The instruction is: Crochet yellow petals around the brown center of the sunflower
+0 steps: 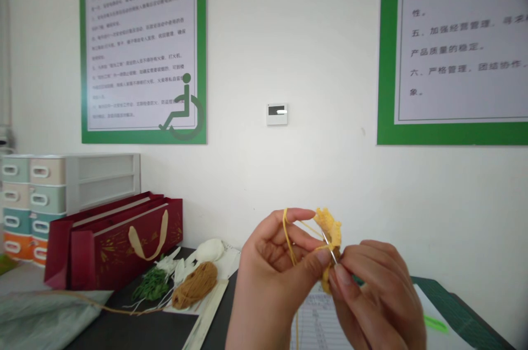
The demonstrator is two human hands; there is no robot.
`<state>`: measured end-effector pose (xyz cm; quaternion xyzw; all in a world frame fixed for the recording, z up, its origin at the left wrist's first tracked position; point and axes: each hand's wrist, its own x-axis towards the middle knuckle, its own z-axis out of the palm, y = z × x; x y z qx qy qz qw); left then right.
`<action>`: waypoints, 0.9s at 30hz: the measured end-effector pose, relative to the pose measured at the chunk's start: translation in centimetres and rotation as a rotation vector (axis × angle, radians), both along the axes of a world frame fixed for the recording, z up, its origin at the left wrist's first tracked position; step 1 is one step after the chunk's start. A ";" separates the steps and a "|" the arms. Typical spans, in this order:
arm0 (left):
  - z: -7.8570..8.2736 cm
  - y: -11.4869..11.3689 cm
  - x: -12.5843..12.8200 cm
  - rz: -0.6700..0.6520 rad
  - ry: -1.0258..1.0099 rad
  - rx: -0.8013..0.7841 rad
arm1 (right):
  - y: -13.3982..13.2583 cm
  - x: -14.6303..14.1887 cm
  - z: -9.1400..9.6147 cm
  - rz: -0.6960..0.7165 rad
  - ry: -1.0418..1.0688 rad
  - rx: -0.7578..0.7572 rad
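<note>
The crochet hook (329,245) is made of thin, shiny metal. Matt, softly fibrous yarn (290,240) is drawn taut, and similar fibre is worked into a rough, knobbly crocheted piece (332,229). A matt, fibrous finish is also shown by the ball of brown yarn (194,285). The red gift bag (124,242) is finished in smooth, faintly glossy card, with a cloth handle (148,235) attached. The drawer unit (41,185) is moulded from smooth plastic. The table (124,333) is topped with a dark, matt surface. The paper sheet (319,322) is printed and matt. The wall poster (140,47) is faced with smooth paper.
</note>
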<state>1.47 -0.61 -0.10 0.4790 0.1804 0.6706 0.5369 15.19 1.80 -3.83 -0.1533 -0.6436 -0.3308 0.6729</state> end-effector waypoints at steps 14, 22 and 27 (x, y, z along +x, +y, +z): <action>-0.2 0.4 -1.1 -0.084 0.051 0.027 | -1.1 0.3 0.4 0.737 0.361 -0.643; 0.1 0.4 -0.7 -0.225 -0.066 0.024 | 0.3 -1.0 0.0 1.064 0.302 -0.692; -0.1 0.7 -0.4 -0.212 -0.067 0.044 | 0.1 -0.5 -0.6 0.663 0.180 -0.333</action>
